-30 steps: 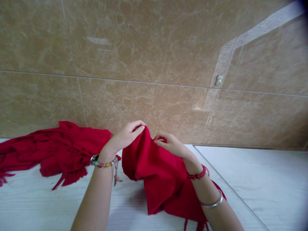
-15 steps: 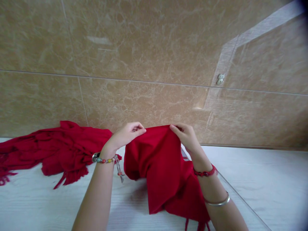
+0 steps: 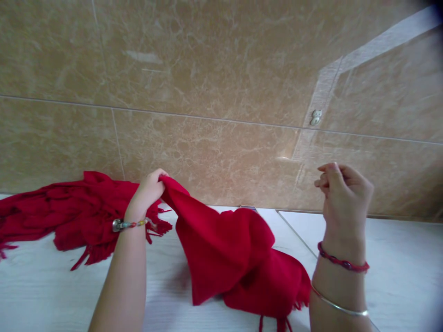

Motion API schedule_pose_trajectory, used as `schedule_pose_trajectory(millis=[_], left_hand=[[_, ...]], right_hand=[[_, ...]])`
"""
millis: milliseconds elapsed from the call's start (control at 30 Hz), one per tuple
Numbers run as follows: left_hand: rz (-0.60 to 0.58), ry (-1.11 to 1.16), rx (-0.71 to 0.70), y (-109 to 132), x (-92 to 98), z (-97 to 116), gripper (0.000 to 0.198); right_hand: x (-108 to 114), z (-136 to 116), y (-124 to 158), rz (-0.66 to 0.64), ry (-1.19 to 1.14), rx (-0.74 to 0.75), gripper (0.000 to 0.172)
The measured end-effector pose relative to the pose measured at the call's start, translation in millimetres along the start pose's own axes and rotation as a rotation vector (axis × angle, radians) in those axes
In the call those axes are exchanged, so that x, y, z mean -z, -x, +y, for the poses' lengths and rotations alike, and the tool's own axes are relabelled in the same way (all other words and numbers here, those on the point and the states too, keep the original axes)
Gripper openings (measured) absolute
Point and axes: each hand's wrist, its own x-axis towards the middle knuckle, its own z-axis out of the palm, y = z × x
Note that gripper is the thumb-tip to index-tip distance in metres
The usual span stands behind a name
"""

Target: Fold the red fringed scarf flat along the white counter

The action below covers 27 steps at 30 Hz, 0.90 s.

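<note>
My left hand (image 3: 148,192) is closed on the upper edge of a red fringed scarf (image 3: 224,253) and holds that corner up above the white table (image 3: 44,295). The cloth slopes down from the hand to a heap in front of me. My right hand (image 3: 341,193) is raised to the right of the scarf, apart from it, fingers curled loosely with nothing in them. A second bunched mass of red fringed cloth (image 3: 72,214) lies on the table behind my left hand; whether it is the same scarf I cannot tell.
A glossy brown marble-tiled wall (image 3: 214,92) rises right behind the table. A small white hook (image 3: 315,116) is stuck to it at the right. A seam (image 3: 294,233) runs across the tabletop near my right wrist.
My right hand has let go of the scarf's top edge and moved right and up. My left hand has pulled its corner to the left, and the cloth has dropped into a heap.
</note>
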Motion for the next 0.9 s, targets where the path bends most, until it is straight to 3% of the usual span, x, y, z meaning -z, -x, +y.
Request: schedule_pose_trajectory(millis=[100,167,267,300,400,600,667,700,767,800,900], left_hand=[[-0.143,0.037,-0.033,3.1,-11.8,15.9,0.015],[-0.227,0.008,-0.108,7.5,-26.3,34.4,0.014],[-0.267,-0.04,-0.186,13.0,-42.1,54.0,0.012],[-0.259,-0.044,-0.189,13.8,-43.4,56.5,0.012],[-0.163,-0.05,-0.159,12.7,-35.4,54.2,0.012],[0.074,-0.077,-0.073,5.2,-7.9,40.1,0.012],[0.099,-0.086,-0.059,5.0,-6.4,39.6,0.012],[0.094,-0.083,-0.064,5.3,-7.1,40.5,0.012],[0.065,-0.063,-0.082,6.5,-9.9,43.3,0.013],[0.054,-0.052,-0.089,7.1,-11.1,44.7,0.013],[0.065,-0.047,-0.109,7.9,-11.2,45.8,0.016]], right_hand=[[-17.0,-18.2,19.3,-0.387,0.061,0.005,0.024],[-43.9,-25.8,47.5,-0.762,0.064,-0.022,0.028],[-87.0,-25.9,95.1,-1.138,0.078,0.025,0.045],[-98.3,-23.2,107.4,-1.17,0.125,0.001,0.043],[-117.5,-10.8,123.7,-1.162,0.22,-0.106,0.012],[-114.8,4.6,107.6,-1.004,-0.069,-0.327,0.009],[-113.0,2.1,109.0,-1.02,-0.173,-0.425,0.009],[-112.7,0.2,111.5,-1.068,-0.199,-0.455,0.018],[-113.2,-2.8,117.6,-1.196,-0.175,-0.447,0.04],[-113.8,-3.1,119.8,-1.249,-0.132,-0.407,0.041],[-114.3,2.5,116.7,-1.275,0.019,-0.282,0.011]])
